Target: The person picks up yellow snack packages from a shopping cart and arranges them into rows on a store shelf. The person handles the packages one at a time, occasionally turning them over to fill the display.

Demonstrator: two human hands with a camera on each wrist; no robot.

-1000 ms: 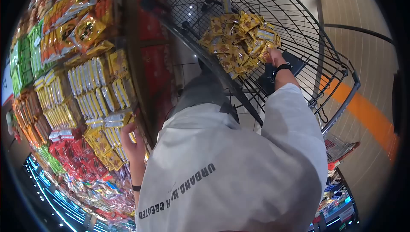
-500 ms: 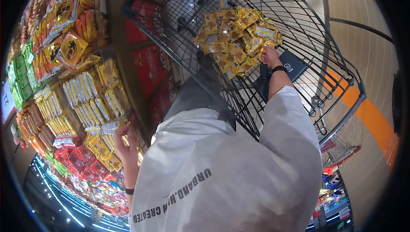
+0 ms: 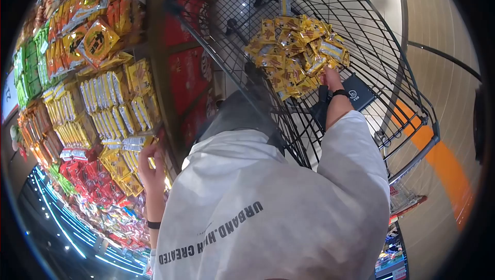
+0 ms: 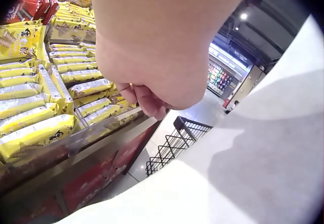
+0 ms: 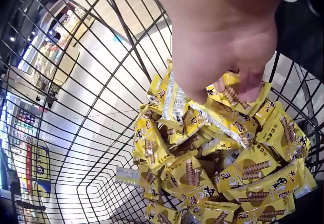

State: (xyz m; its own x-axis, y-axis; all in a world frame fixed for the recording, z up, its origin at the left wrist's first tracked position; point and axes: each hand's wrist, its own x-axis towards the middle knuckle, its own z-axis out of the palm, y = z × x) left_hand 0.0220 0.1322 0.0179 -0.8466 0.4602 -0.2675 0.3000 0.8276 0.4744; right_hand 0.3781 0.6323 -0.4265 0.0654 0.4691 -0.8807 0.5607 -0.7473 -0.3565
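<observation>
My right hand [image 3: 332,80] reaches into the shopping cart [image 3: 379,32] at the near right side of a heap of yellow snack packets [image 3: 296,55]. In the right wrist view, its thumb and fingers pinch a yellow wafer-roll packet [image 5: 233,91] on top of the heap. The packets lie loosely over one another, printed with brown rolls. My left hand [image 3: 150,164] hangs beside the snack display [image 3: 111,94], fingers loosely curled and holding nothing. In the left wrist view, its fingertips [image 4: 152,105] overlap the display's clear front edge.
A dark box [image 3: 358,92] with a white logo lies in the cart beside my right wrist. Rows of yellow, orange, green and red packets fill the display on the left. Red panels [image 3: 191,71] stand below its edge. Another cart [image 3: 405,197] is at the right.
The head view shifts slightly, moving the cart and heap within the picture. My right hand stays at the heap's near right side; my left hand stays by the display.
</observation>
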